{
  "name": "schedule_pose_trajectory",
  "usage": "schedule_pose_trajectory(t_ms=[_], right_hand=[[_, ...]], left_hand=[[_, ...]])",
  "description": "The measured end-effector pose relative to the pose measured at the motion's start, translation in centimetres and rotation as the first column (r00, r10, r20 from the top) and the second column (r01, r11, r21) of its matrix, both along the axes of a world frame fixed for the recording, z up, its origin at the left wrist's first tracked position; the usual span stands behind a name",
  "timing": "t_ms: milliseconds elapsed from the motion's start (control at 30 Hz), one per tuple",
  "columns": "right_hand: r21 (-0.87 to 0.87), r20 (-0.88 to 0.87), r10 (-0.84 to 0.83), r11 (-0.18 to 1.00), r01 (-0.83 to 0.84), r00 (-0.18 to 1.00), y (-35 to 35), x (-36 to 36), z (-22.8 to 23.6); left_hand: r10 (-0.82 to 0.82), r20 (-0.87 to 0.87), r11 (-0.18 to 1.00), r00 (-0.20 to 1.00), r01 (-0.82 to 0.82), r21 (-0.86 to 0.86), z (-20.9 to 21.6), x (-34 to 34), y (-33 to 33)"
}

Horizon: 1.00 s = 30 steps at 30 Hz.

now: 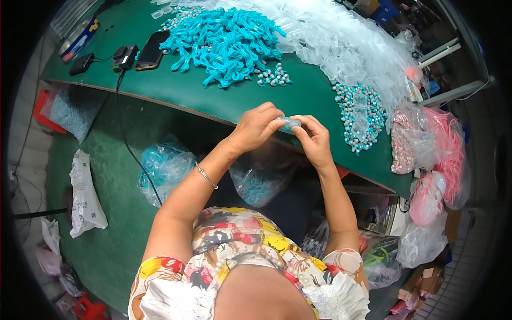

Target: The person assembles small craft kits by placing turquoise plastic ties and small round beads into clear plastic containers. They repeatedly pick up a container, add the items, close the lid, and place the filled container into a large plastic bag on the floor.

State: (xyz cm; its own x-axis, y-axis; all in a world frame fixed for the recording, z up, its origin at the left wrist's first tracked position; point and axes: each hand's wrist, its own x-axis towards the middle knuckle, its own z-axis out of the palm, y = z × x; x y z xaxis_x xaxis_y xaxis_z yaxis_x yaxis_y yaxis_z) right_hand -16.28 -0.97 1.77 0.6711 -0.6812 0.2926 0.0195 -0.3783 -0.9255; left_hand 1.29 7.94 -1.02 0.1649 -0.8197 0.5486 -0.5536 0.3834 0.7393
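Note:
Over the near edge of the green table (309,85), my left hand (255,128) and my right hand (314,140) pinch a small clear plastic case (288,124) between them, one at each end. Something bluish shows through the case, too small to make out. Beyond my hands lies a heap of turquoise looped cords (229,42). A small cluster of silver and turquoise beads (274,76) sits at its near side. To the right, a larger pile of such beads (352,117) has a few clear cases on it. A big mound of clear plastic cases (341,42) covers the back.
A phone (152,50), a black cube-shaped device (124,56) with a hanging cable and a round tin (80,40) stand at the left. Bags with pink cords (448,154) hang at the right edge. Bags of turquoise pieces (165,165) sit below the table.

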Motion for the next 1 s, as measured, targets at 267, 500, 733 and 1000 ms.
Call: schedule_pose_trajectory(t_ms=[267, 500, 733, 1000], right_hand=[[-0.264, -0.034, -0.053, 0.963, 0.042, 0.998, 0.8, 0.9, 0.9], [-0.093, 0.061, -0.062, 0.993, 0.067, 0.996, 1.7, -0.2, 0.6], [-0.265, 0.045, -0.114, 0.956, 0.121, 0.993, 2.5, -1.3, 1.6], [-0.407, 0.041, -0.103, 0.907, 0.111, 0.994, 0.0, -2.2, 1.6]], left_hand=[[-0.086, -0.040, 0.996, 0.995, 0.086, -0.003, 0.2, 0.8, 0.2], [-0.118, -0.064, 0.993, 0.991, 0.116, -0.025, 0.6, -0.6, 1.0], [-0.135, -0.056, 0.990, 0.989, 0.132, -0.052, 1.6, -2.3, 0.7], [-0.041, 0.000, 0.990, 0.999, 0.041, -0.137, 2.2, -2.8, -1.5]])
